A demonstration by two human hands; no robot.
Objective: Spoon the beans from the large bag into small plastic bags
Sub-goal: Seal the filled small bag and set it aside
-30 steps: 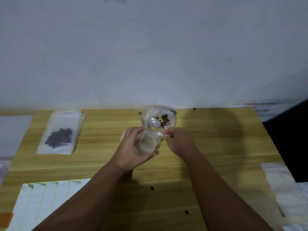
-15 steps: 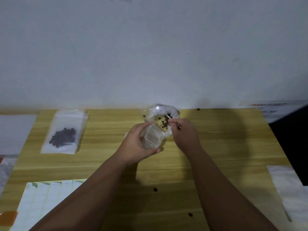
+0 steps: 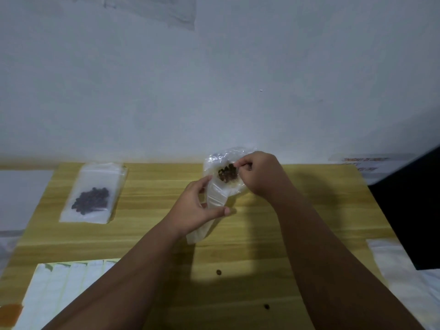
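Observation:
The large clear bag (image 3: 222, 156) stands at the table's far middle with dark beans (image 3: 227, 175) showing in its mouth. My right hand (image 3: 259, 175) reaches into it, fingers curled, pinching what looks like a thin clear spoon handle; the spoon itself is hard to see. My left hand (image 3: 195, 206) grips a small empty plastic bag (image 3: 214, 198), holding it upright just in front of the large bag. A filled small bag (image 3: 92, 196) of dark beans lies flat at the left.
The wooden table (image 3: 297, 210) sits against a white wall. A sheet of white labels (image 3: 62, 291) lies at the near left. Two loose beans (image 3: 218, 272) lie on the near table. White plastic (image 3: 400, 270) lies at the right edge.
My right hand has moved up and back into the large bag's mouth. My left hand has lifted the small bag and turned it more upright.

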